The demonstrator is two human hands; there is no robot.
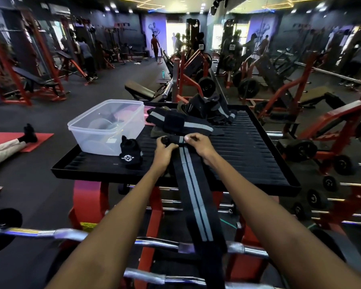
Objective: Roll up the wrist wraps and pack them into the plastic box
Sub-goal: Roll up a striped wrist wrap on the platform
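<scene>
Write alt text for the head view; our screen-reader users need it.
Both hands, left and right, start rolling the far end of a long black wrap with grey stripes on a black tray; its tail hangs over the near edge. A clear plastic box sits at left, with more wraps behind, in a gym.

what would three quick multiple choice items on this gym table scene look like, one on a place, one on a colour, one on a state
1. Where is the plastic box?
A. on the black tray's far left part
B. on the floor
C. under the tray

2. What colour are the stripes on the wrist wrap being rolled?
A. red
B. grey
C. yellow

3. How does that wrap lie?
A. fully rolled
B. inside the box
C. rolled only at its far end, the rest hanging over the tray's near edge

Answers: 1 A, it stands on the tray; 2 B, grey bands run along it; 3 C, the left hand and right hand grip the small roll.
</scene>
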